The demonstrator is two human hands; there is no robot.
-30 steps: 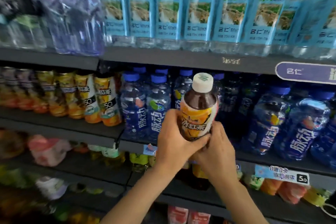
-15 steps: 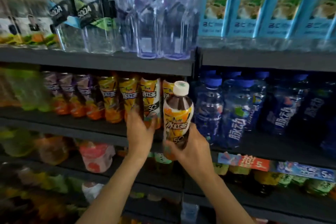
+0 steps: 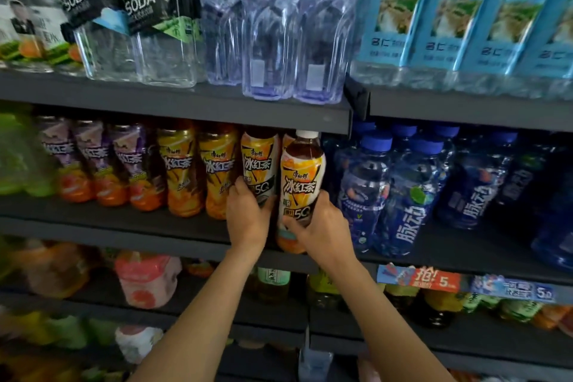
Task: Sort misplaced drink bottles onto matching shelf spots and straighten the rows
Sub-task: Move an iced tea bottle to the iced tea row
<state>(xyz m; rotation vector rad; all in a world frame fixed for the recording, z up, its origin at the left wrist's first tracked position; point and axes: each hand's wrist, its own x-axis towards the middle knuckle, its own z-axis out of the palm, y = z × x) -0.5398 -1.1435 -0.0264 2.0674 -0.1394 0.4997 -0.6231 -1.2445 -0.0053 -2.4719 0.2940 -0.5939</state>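
Both hands (image 3: 322, 226) — iced-tea bottle (image 3: 302, 177)

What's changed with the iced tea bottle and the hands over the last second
The iced tea bottle went left, from in front of the blue-capped bottles to the right end of the matching iced tea row. The left hand let go of it and now grips the neighbouring row bottle. The right hand still holds the bottle upright.
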